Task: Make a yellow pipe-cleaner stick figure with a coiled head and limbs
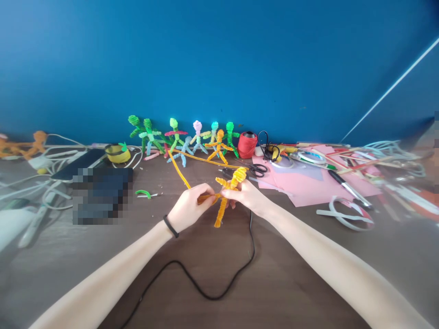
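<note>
My right hand (247, 195) is closed around the middle of a yellow-orange pipe cleaner figure (238, 177), whose coiled head points up and whose one wrapped leg hangs down. Thumb and fingers of my left hand (192, 201) pinch an orange pipe cleaner (179, 170) beside the figure's lower body. From that hand its long end runs up and back toward the row of figures. Part of the figure's body is hidden by my fingers. Behind my right hand lies a dark pen-like tool (226, 172), partly covered.
Several coloured pipe cleaner figures (174, 132) lean along the blue wall. Near them are a red thread spool (247, 145) and black scissors (258, 170). Pink paper (302, 187) and sticks lie right; a dark blurred-out object (103, 196) lies left. A black cable (206, 294) crosses the table in front.
</note>
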Available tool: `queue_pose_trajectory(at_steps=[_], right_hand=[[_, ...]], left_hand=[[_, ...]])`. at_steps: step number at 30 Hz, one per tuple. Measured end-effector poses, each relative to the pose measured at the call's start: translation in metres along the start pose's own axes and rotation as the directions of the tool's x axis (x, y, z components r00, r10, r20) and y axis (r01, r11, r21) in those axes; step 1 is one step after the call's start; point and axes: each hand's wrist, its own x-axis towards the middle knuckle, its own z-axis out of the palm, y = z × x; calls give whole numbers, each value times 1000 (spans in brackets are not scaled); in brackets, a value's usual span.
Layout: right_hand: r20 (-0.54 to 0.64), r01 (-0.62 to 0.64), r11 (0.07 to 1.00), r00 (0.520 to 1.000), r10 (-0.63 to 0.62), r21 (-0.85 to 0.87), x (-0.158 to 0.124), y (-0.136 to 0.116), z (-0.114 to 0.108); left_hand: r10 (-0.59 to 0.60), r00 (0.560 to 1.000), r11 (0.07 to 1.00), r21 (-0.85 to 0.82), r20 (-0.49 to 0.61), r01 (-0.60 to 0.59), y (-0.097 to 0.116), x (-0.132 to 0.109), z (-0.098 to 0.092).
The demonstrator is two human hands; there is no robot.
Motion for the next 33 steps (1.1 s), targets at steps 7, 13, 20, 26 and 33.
queue_pose_trajectory(at_steps=[7,13,20,26,33], right_hand=[[30,-10,999,1000,9,31,0,-1,0],[1,-25,998,1000,25,54,-1,-1,2],[-40,-19,940,999,34,341,-1,-2,1],[31,-3,903,999,-11,430,-4,-8,5],[-137,87,942,990,-44,324,-1,-5,2]], left_hand=[[38,999,999,5,-15,-38,-1,-2,2],[17,1000,1000,-14,-6,-17,-2,-2,3],[-87,996,977,-195,-4,85,-8,0,1],[-123,992,931,-345,13,120,-13,0,5],[-53,993,980,-188,101,72,-6,-3,8]])
